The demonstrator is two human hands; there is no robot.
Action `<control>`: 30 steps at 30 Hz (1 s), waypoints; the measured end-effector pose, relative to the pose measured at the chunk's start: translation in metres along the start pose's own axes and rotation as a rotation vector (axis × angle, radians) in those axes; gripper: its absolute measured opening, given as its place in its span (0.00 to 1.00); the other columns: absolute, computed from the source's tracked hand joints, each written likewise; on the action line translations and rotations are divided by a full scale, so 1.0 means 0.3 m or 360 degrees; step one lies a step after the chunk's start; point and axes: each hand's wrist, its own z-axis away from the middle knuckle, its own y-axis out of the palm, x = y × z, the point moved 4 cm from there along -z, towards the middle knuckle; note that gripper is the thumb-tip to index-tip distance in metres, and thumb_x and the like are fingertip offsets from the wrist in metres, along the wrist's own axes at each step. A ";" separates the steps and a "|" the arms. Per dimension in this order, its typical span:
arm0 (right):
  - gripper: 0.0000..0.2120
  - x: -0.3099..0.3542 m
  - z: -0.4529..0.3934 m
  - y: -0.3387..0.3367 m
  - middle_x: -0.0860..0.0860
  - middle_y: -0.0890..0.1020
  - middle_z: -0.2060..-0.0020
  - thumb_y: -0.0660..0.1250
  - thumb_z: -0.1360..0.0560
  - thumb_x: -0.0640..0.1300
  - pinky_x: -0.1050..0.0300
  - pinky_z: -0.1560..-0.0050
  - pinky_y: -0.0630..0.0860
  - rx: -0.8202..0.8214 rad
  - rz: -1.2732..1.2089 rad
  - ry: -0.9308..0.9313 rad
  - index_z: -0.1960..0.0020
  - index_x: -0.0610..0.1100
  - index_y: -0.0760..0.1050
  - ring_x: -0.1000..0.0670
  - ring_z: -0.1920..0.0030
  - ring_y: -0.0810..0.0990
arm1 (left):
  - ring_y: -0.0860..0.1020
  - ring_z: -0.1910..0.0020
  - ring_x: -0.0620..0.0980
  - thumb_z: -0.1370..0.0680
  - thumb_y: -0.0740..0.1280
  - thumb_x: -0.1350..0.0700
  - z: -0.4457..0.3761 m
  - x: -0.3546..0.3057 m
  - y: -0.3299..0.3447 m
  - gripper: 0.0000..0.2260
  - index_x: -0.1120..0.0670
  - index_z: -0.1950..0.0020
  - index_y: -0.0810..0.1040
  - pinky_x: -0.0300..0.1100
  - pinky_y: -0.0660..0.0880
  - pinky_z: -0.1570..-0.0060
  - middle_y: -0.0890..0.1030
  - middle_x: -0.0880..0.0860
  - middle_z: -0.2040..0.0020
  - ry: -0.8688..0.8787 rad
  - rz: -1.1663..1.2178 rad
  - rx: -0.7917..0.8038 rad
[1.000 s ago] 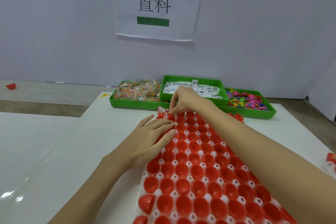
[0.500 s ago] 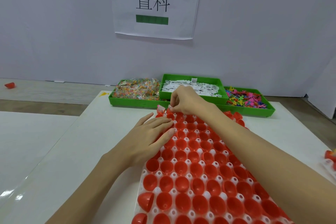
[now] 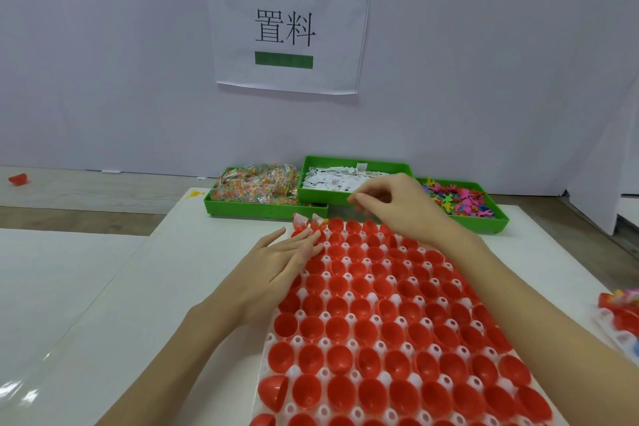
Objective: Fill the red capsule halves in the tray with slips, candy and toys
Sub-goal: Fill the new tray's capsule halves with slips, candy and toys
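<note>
Left hand (image 3: 276, 270) lies flat on the tray (image 3: 345, 349) edge, steadying it, while right hand (image 3: 394, 204), fingers curled at 12 o'clock by the slips (image 3: 332, 180), holds nothing I can make out.

White table (image 3: 145, 287) bears capsule tray (image 3: 266, 349), green bins (image 3: 249, 213).

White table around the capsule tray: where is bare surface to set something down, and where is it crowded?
Bare table lies left of the capsule tray, beside the left hand. Another strip sits right of the right hand. Crowded along the far edge, where three green bins stand.
</note>
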 end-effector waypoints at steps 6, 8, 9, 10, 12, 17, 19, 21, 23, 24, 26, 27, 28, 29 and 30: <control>0.09 -0.125 0.231 -0.129 0.54 0.87 0.60 0.66 0.18 0.40 0.68 0.57 0.79 -0.0291 -0.0432 0.0104 0.49 0.48 0.85 0.55 0.59 0.85 | 0.69 0.31 0.32 0.14 0.48 0.39 0.019 -0.008 -0.040 0.24 0.43 0.32 0.80 0.30 0.61 0.31 0.77 0.35 0.32 -0.0042 0.0050 -0.0417; 0.10 -0.161 0.272 -0.134 0.52 0.87 0.60 0.66 0.18 0.39 0.68 0.60 0.78 -0.0353 -0.0520 0.0140 0.50 0.48 0.85 0.52 0.59 0.85 | 0.78 0.40 0.45 0.14 0.60 0.53 0.018 -0.002 -0.073 0.14 0.52 0.37 0.84 0.40 0.73 0.38 0.83 0.45 0.40 0.0010 -0.0060 -0.0729; 0.10 -0.171 0.282 -0.131 0.51 0.87 0.60 0.66 0.18 0.39 0.69 0.62 0.76 -0.0358 -0.0529 0.0148 0.50 0.48 0.85 0.52 0.59 0.85 | 0.79 0.45 0.48 0.15 0.63 0.59 0.017 0.015 -0.092 0.10 0.55 0.40 0.84 0.44 0.76 0.43 0.83 0.49 0.44 -0.0017 -0.0093 -0.0884; 0.10 -0.181 0.287 -0.130 0.51 0.87 0.61 0.66 0.18 0.39 0.70 0.62 0.76 -0.0352 -0.0527 0.0154 0.49 0.48 0.85 0.52 0.59 0.85 | 0.79 0.49 0.50 0.17 0.65 0.62 0.013 0.042 -0.111 0.09 0.57 0.41 0.83 0.46 0.77 0.47 0.83 0.51 0.45 -0.0092 -0.0094 -0.0995; 0.10 -0.190 0.293 -0.131 0.52 0.87 0.61 0.65 0.18 0.39 0.70 0.61 0.76 -0.0349 -0.0538 0.0148 0.49 0.48 0.85 0.52 0.59 0.85 | 0.79 0.50 0.52 0.19 0.67 0.65 -0.003 0.102 -0.147 0.10 0.57 0.40 0.82 0.46 0.76 0.47 0.82 0.53 0.43 -0.0258 -0.0083 -0.1112; 0.10 -0.181 0.303 -0.134 0.53 0.86 0.62 0.65 0.18 0.40 0.63 0.53 0.81 -0.0376 -0.0511 0.0092 0.50 0.49 0.85 0.53 0.59 0.85 | 0.71 0.29 0.62 0.17 0.65 0.61 -0.167 0.165 -0.181 0.18 0.58 0.26 0.74 0.56 0.66 0.29 0.77 0.58 0.29 -0.0226 -0.0584 -0.0580; 0.10 -0.179 0.311 -0.131 0.53 0.86 0.62 0.66 0.18 0.40 0.60 0.52 0.82 -0.0382 -0.0518 0.0082 0.51 0.49 0.85 0.52 0.60 0.85 | 0.73 0.29 0.60 0.16 0.63 0.62 -0.232 0.165 -0.189 0.18 0.56 0.26 0.75 0.55 0.67 0.30 0.78 0.57 0.30 -0.0151 -0.0711 -0.0248; 0.11 -0.179 0.317 -0.133 0.53 0.86 0.64 0.66 0.18 0.39 0.58 0.53 0.83 -0.0393 -0.0496 0.0087 0.52 0.49 0.85 0.52 0.62 0.85 | 0.79 0.40 0.61 0.19 0.66 0.67 -0.270 0.159 -0.206 0.14 0.58 0.36 0.83 0.51 0.73 0.41 0.84 0.58 0.41 -0.0030 -0.0798 -0.0164; 0.11 -0.181 0.316 -0.133 0.54 0.86 0.64 0.66 0.19 0.40 0.57 0.54 0.83 -0.0413 -0.0438 0.0089 0.53 0.50 0.84 0.53 0.63 0.85 | 0.80 0.53 0.59 0.24 0.72 0.70 -0.284 0.153 -0.234 0.07 0.60 0.50 0.86 0.47 0.72 0.54 0.85 0.57 0.54 0.0052 -0.0757 -0.0240; 0.11 -0.186 0.317 -0.137 0.55 0.86 0.64 0.66 0.19 0.40 0.57 0.54 0.82 -0.0428 -0.0409 0.0099 0.53 0.51 0.84 0.53 0.63 0.85 | 0.79 0.57 0.56 0.25 0.74 0.69 -0.289 0.145 -0.240 0.05 0.61 0.54 0.85 0.45 0.71 0.56 0.84 0.56 0.57 0.0076 -0.0737 -0.0252; 0.10 -0.191 0.319 -0.144 0.56 0.85 0.65 0.66 0.19 0.41 0.60 0.55 0.81 -0.0451 -0.0369 0.0120 0.53 0.51 0.84 0.55 0.63 0.85 | 0.75 0.60 0.53 0.25 0.75 0.69 -0.295 0.137 -0.241 0.05 0.60 0.54 0.84 0.45 0.72 0.57 0.84 0.57 0.57 0.0084 -0.0718 -0.0246; 0.10 -0.191 0.320 -0.147 0.57 0.85 0.65 0.66 0.19 0.41 0.61 0.55 0.81 -0.0459 -0.0357 0.0124 0.53 0.51 0.84 0.55 0.63 0.85 | 0.75 0.59 0.54 0.25 0.75 0.68 -0.298 0.140 -0.242 0.05 0.61 0.51 0.84 0.47 0.74 0.56 0.84 0.58 0.55 0.0066 -0.0696 -0.0270; 0.10 -0.191 0.321 -0.148 0.58 0.85 0.65 0.66 0.19 0.42 0.62 0.56 0.81 -0.0462 -0.0351 0.0127 0.53 0.51 0.84 0.56 0.63 0.85 | 0.77 0.58 0.56 0.24 0.74 0.68 -0.299 0.146 -0.245 0.08 0.62 0.46 0.84 0.49 0.75 0.54 0.84 0.60 0.54 0.0030 -0.0670 -0.0300; 0.10 -0.191 0.322 -0.149 0.58 0.85 0.65 0.66 0.19 0.42 0.62 0.56 0.81 -0.0461 -0.0346 0.0132 0.53 0.51 0.84 0.56 0.64 0.84 | 0.79 0.56 0.59 0.23 0.73 0.68 -0.300 0.155 -0.247 0.10 0.63 0.42 0.83 0.51 0.76 0.52 0.84 0.61 0.52 -0.0009 -0.0657 -0.0310; 0.09 -0.191 0.322 -0.148 0.58 0.85 0.65 0.66 0.19 0.41 0.63 0.56 0.81 -0.0461 -0.0340 0.0139 0.52 0.51 0.84 0.56 0.64 0.84 | 0.80 0.54 0.62 0.22 0.72 0.67 -0.302 0.162 -0.248 0.11 0.63 0.41 0.83 0.51 0.75 0.51 0.84 0.62 0.52 -0.0046 -0.0666 -0.0299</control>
